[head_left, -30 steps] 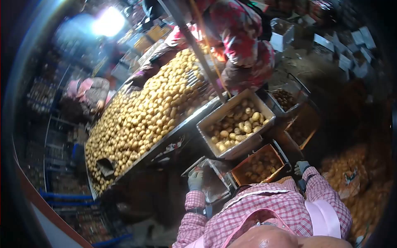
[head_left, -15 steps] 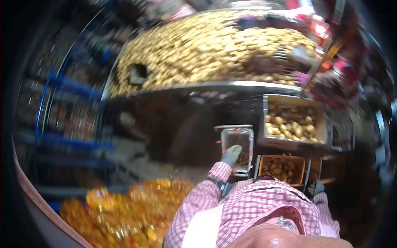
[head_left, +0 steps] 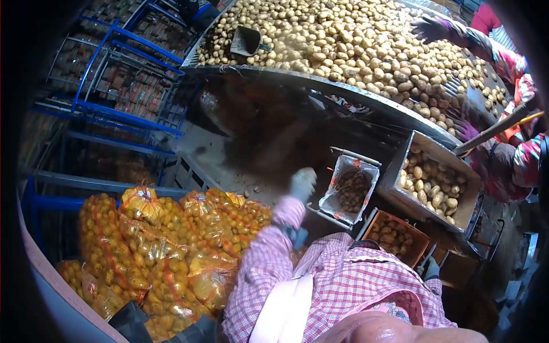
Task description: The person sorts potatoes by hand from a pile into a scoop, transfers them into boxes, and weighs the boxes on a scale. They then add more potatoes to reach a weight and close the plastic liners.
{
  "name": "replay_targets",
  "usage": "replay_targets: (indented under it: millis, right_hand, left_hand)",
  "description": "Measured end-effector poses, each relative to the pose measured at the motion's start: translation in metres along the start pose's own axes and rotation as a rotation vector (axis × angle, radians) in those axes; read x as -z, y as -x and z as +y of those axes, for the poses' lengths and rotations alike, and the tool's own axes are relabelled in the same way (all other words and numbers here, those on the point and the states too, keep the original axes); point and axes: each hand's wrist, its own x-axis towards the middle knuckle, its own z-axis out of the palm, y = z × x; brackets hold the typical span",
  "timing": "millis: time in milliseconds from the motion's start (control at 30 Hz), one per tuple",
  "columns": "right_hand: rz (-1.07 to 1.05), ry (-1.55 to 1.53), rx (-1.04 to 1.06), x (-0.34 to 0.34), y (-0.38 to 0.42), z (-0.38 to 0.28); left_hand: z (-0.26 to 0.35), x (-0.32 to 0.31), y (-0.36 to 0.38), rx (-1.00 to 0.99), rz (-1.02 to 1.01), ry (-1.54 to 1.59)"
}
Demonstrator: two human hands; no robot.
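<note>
My left hand (head_left: pixel 303 183), gloved and blurred by motion, is in the air just left of a white-lined crate (head_left: pixel 370 194) that holds small dark potatoes (head_left: pixel 350 191). How its fingers are set cannot be made out. Beside the right edge of an orange crate (head_left: pixel 420 247) with potatoes (head_left: pixel 391 235) is my right hand (head_left: pixel 430 267), also gloved. A thin bar rises by it, and its fingers are mostly hidden. Behind the orange crate stands a larger box (head_left: pixel 470 200) of bigger, pale potatoes (head_left: pixel 433 183).
A long metal-edged table (head_left: pixel 320 82) heaped with potatoes spans the top, with a scoop (head_left: pixel 246 41) on it. Another person's gloved hands (head_left: pixel 430 28) reach over it from the right. Filled net bags (head_left: pixel 166 251) lie at lower left, near blue racks (head_left: pixel 123 117).
The view has turned, so the crates appear lower and tilted. My left hand has come out of the white-lined crate to its left side. My right hand remains beside the orange crate.
</note>
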Motion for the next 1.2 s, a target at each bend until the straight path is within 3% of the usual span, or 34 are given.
replay_targets:
  millis: [33, 67, 100, 133, 167, 233, 267, 333, 433, 500, 533, 600, 667, 767, 800, 833, 900, 967, 1033, 1067, 1133, 1200]
  right_hand:
    - [-0.029, -0.008, -0.004, 0.005, -0.002, 0.007]
    - [-0.014, -0.015, -0.008, 0.009, -0.005, 0.012]
    - [0.019, -0.009, 0.040, 0.001, 0.006, 0.012]
    - [0.133, -0.039, 0.018, -0.010, 0.012, 0.011]
    - [0.252, -0.077, -0.007, -0.022, 0.018, 0.016]
    - [0.130, 0.049, 0.060, -0.003, 0.004, 0.035]
    - [0.205, 0.315, 0.163, -0.014, 0.032, 0.029]
    - [0.231, 0.413, 0.357, 0.014, 0.013, 0.047]
    - [0.360, 0.454, 0.477, -0.001, 0.045, 0.042]
    - [0.436, 0.503, 0.464, -0.013, 0.065, 0.043]
    - [0.454, 0.544, 0.436, -0.023, 0.080, 0.043]
    - [0.480, 0.730, 0.411, -0.026, 0.095, 0.051]
    - [0.548, 0.542, 0.327, -0.037, 0.098, 0.062]
    - [0.463, -0.112, 0.150, -0.079, 0.141, 0.063]
    - [0.608, -0.121, -0.054, -0.104, 0.152, 0.032]
    - [0.744, -0.159, -0.257, -0.140, 0.171, -0.004]
    - [0.705, -0.136, -0.062, -0.132, 0.180, 0.031]
    - [0.685, -0.137, -0.011, -0.126, 0.177, 0.045]
    - [0.685, -0.165, -0.104, -0.117, 0.170, 0.050]
    - [0.677, -0.134, -0.073, -0.097, 0.149, 0.065]
    - [0.658, -0.066, -0.012, -0.052, 0.103, 0.101]
    - [0.549, -0.160, -0.083, -0.079, 0.129, 0.078]
  left_hand:
    - [0.046, 0.003, -0.024, -0.143, 0.139, -0.131]
    - [0.069, 0.020, -0.070, -0.187, 0.199, -0.011]
    - [0.076, 0.057, -0.143, -0.220, 0.128, 0.166]
    - [0.128, 0.058, -0.169, -0.258, 0.233, -0.029]
    - [0.140, 0.074, -0.235, -0.423, 0.316, -0.203]
    - [0.174, 0.090, -0.326, -0.614, 0.268, 0.028]
    - [0.194, 0.096, -0.359, -0.573, 0.329, -0.081]
    - [0.239, 0.087, -0.395, -0.482, 0.242, 0.044]
    - [0.303, 0.064, -0.401, -0.437, 0.220, 0.290]
    - [0.311, 0.062, -0.451, -0.552, 0.121, 0.323]
    - [0.312, 0.058, -0.464, -0.467, 0.088, 0.409]
    - [0.313, 0.055, -0.494, -0.506, 0.121, 0.269]
    - [0.311, 0.051, -0.545, -0.554, 0.205, 0.075]
    - [0.330, 0.036, -0.523, -0.459, 0.244, 0.118]
    - [0.332, 0.036, -0.533, -0.410, 0.232, 0.045]
    - [0.330, 0.031, -0.534, -0.519, 0.203, 0.090]
    - [0.330, 0.037, -0.566, -0.521, 0.210, -0.209]
    - [0.339, 0.039, -0.573, -0.441, 0.127, -0.276]
    - [0.349, 0.039, -0.549, -0.354, 0.135, -0.262]
    - [0.338, 0.040, -0.571, -0.392, 0.178, -0.120]
    - [0.355, 0.039, -0.507, -0.312, 0.284, -0.075]
    - [0.339, 0.056, -0.558, -0.419, 0.375, -0.396]
